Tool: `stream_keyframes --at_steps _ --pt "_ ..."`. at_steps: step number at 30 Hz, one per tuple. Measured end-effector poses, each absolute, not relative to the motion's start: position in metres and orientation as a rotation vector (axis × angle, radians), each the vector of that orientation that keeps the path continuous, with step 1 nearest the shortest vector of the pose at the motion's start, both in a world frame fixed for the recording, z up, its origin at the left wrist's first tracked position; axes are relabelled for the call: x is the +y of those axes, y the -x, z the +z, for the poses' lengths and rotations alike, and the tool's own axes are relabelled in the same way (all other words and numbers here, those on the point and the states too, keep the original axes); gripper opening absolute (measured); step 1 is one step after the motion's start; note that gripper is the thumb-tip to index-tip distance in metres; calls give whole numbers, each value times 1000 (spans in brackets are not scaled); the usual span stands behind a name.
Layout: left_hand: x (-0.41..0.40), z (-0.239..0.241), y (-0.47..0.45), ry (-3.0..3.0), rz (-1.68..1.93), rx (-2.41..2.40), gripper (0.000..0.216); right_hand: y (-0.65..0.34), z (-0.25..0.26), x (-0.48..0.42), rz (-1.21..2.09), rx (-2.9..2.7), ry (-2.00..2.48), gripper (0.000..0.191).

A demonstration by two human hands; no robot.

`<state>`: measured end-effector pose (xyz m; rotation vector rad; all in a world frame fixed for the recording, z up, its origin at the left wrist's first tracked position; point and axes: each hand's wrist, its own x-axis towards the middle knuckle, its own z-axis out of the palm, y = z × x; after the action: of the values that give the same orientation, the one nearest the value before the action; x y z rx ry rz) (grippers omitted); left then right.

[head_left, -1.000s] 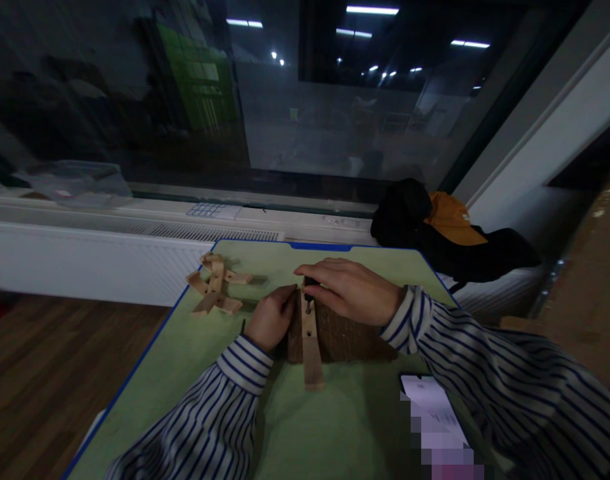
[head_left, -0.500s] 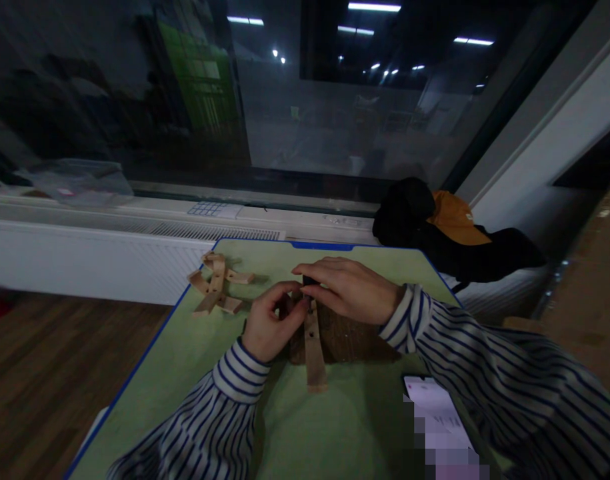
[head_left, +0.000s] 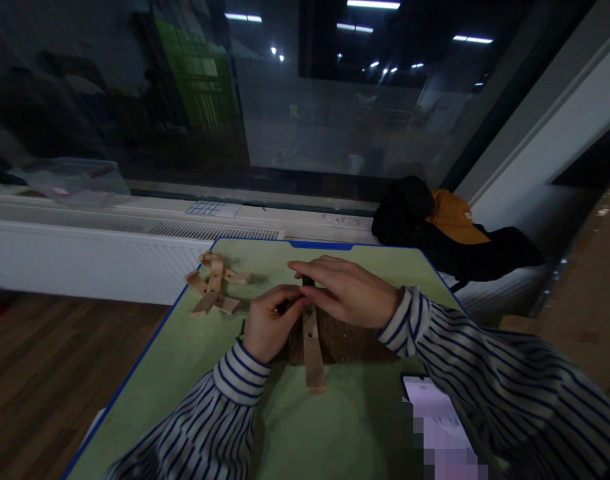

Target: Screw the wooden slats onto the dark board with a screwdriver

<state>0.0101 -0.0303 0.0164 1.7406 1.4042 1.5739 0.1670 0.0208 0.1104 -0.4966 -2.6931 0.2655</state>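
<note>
Left hand [head_left: 269, 325] and right hand [head_left: 352, 291] pinched a black tool [head_left: 309, 281]; the wood strip [head_left: 313, 365] seemed unfinished, the other sticks [head_left: 215, 279] joined.

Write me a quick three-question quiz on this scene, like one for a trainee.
1. What lies directly beneath the wooden strip?
2. True or false: the left hand is holding the phone.
3. What colour is the cap: (a) green, (b) orange, (c) white?

Key:
1. A brown board.
2. False; its fingertips are beside the right hand, which holds a dark object.
3. (b).
</note>
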Motion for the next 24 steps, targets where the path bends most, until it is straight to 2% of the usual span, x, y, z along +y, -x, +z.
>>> stream_keyframes --at_steps 6,14,20,24 --pt "-31 18 -11 -1772 1580 1374 10 -165 109 21 272 -2685 473 30" --pt "-30 13 -11 -1823 1582 1430 6 -166 109 20 245 -2694 489 29" --pt "-30 12 -10 -1823 1602 1414 6 -166 110 18 299 -2699 479 37" --pt "-29 12 -10 -1829 1601 1384 7 -167 108 18 325 -2690 486 32"
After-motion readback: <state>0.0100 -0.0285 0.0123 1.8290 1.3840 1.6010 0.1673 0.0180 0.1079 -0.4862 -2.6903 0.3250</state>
